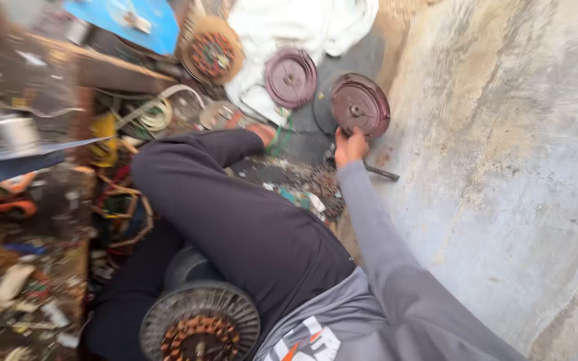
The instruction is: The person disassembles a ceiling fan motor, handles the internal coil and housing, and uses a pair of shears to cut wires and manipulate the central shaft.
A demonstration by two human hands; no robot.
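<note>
A: Maroon metal, that round motor cover standing on edge against the concrete floor. The right hand sits at its lower rim, fingers curled onto the edge.

B: Clamped on it, or just resting?

A: Curled together on the rim, as far as the blur lets me judge; the view is smeared by motion. The left hand is not in view at all.

B: What lies about that cover?

A: Just left of it, a second, paler purple disc lies on a white cloth. Just below it, beside the wrist, a dark metal rod lies on the floor. Further below and left, a small wound stator sits among scraps. The person's bent leg in dark trousers runs down-left from there, and well below the cover a finned motor with copper windings rests near the lap.

B: Risks?

A: The cover stands on its edge with only 1 hand steadying it, I'd judge; a loose hold could let it roll or tip onto the purple disc. The rod lies so close to the wrist that a sideways pull could snag the sleeve. The scraps below might cut a bare foot.
</note>
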